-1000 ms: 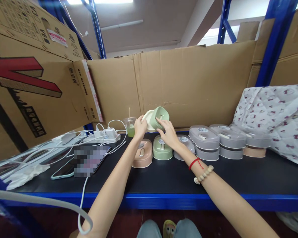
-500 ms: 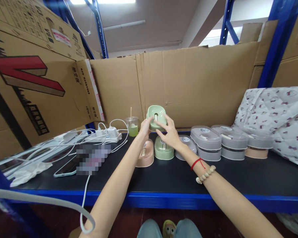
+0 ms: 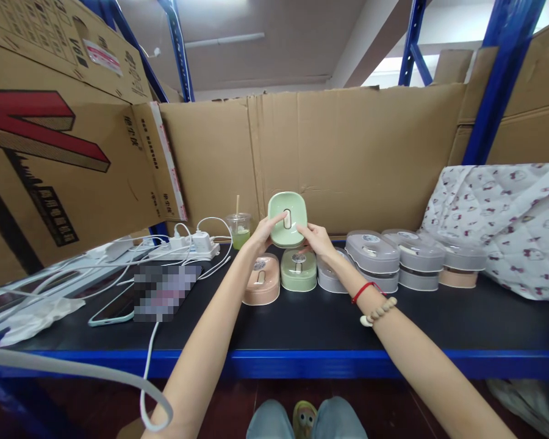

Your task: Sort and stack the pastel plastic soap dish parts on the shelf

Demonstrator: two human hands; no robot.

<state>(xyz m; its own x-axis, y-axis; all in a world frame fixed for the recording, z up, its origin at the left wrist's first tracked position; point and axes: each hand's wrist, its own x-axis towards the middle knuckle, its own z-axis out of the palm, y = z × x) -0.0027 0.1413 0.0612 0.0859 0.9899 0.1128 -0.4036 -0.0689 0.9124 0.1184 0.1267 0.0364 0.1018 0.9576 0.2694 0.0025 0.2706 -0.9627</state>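
A light green box (image 3: 294, 230) is held up and tilted above the row on the shelf, its inner face and a small cream handle toward me. My left hand (image 3: 264, 233) grips its left side, the thumb reaching to the handle. At the lower right edge my right hand (image 3: 318, 239) pinches it, fingers partly hidden behind. Under it on the black surface stands another green box (image 3: 299, 271) with a clear lid, between a pink box (image 3: 262, 280) and a grey box (image 3: 330, 277).
Stacked grey boxes (image 3: 374, 253) stand to the right, beside a patterned quilted cloth (image 3: 526, 231). At the left lie phones, cables and a power strip (image 3: 201, 247). A cup with green drink (image 3: 241, 235) stands behind my left hand. Cardboard (image 3: 357, 158) closes the back.
The held green box has turned more upright toward me. My right hand, earlier spread over its front, now grips its lower right edge. The view has shifted slightly.
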